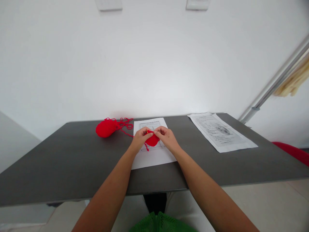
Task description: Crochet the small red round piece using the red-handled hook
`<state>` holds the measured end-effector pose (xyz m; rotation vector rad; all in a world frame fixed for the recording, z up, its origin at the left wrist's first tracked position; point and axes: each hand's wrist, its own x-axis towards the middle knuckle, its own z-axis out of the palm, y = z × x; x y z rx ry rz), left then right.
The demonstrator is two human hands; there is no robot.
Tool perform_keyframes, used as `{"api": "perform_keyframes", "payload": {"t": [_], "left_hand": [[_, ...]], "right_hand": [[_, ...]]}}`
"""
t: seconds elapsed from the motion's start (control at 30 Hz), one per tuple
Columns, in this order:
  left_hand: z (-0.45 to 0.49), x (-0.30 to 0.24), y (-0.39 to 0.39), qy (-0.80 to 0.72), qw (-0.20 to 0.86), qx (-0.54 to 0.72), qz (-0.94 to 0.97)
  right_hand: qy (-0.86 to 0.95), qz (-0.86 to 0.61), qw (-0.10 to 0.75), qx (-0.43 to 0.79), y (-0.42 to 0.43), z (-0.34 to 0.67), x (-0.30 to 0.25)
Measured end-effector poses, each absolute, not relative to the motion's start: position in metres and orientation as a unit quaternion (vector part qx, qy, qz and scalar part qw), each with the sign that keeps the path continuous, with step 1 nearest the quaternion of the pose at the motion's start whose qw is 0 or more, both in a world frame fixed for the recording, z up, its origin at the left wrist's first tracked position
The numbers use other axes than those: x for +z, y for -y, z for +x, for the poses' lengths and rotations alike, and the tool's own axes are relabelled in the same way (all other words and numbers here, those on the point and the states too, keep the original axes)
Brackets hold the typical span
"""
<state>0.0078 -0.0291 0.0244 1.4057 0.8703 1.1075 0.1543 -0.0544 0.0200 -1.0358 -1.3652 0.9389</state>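
Red piece [152, 140], hands [139, 138] [168, 138] pinching its edge (yarn ball [105, 128] apart)

From my end I see a plain indoor room, set up like a craft or study corner; whether home, office or classroom, I can't tell. A dark surface [72, 161] stands by a white wall [154, 64], carrying printed papers [210, 132] and red yarn [106, 128], over a pale floor [270, 201].
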Motion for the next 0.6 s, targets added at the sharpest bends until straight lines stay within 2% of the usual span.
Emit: {"api": "perform_keyframes", "payload": {"t": [0.6], "left_hand": [[0.0084,0.0242,0.0288,-0.350,0.574,0.479,0.565]], "right_hand": [[0.567,-0.449,0.572,0.386,0.0517,0.1551,0.0191]]}}
